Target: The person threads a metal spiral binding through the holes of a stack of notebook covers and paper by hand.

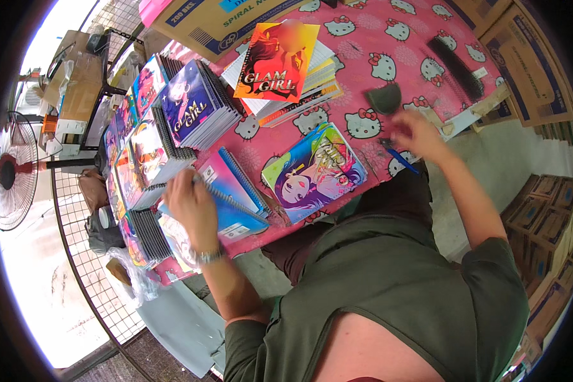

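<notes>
My left hand (192,198) is closed at the spiral edge of a blue-and-pink notebook (240,219), which lies over another blue notebook (228,167). My right hand (419,135) hovers over the table's near right side, fingers loosely curved and apart, slightly blurred, with nothing visible in it. Just below its fingertips is a blue-handled hand tool (401,157), perhaps a cutter or pliers. A dark green half-round piece (384,99) lies beyond that hand. Between my hands rests a colourful notebook (315,172) showing a purple-haired drawn figure.
Stacked spiral notebooks (194,105) fill the table's left side. An orange-covered notebook (277,62) tops a loose pile at the back. Black binding spirals (455,67) lie at the far right. Cartons (531,67) stand beyond, and a large box (210,28) sits at the back.
</notes>
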`<move>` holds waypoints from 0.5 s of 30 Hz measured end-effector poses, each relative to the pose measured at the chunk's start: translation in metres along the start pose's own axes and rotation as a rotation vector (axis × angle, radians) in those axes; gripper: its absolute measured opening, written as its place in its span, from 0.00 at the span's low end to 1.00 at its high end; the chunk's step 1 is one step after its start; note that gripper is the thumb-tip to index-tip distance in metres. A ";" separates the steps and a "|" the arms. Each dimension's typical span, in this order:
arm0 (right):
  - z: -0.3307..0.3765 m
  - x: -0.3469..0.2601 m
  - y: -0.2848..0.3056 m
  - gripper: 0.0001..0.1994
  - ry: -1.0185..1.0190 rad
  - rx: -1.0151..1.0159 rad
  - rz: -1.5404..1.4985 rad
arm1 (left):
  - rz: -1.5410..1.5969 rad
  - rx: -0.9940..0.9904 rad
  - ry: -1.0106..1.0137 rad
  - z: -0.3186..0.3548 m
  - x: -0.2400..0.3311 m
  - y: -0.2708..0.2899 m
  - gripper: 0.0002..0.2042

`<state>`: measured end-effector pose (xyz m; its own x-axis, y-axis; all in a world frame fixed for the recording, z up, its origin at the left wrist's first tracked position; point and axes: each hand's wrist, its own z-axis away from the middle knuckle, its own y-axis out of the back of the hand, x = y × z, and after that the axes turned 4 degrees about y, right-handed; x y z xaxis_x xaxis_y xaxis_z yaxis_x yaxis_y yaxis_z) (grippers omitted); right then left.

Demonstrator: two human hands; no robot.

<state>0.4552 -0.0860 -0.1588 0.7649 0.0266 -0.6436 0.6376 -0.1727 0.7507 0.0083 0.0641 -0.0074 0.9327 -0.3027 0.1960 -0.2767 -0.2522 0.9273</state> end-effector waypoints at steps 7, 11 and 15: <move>-0.051 0.142 0.072 0.18 -0.446 0.383 0.947 | 0.160 -0.270 -0.354 0.029 0.056 -0.114 0.19; -0.056 0.169 0.084 0.13 -0.434 0.202 1.052 | 0.161 -0.434 -0.696 0.096 0.120 -0.126 0.19; -0.056 0.169 0.092 0.11 -0.339 0.083 1.056 | 0.072 -0.566 -0.728 0.096 0.124 -0.127 0.17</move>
<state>0.6482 -0.0421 -0.1905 0.8470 -0.4414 0.2961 -0.3371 -0.0155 0.9413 0.1364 -0.0298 -0.1314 0.4892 -0.8517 0.1878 0.0046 0.2179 0.9760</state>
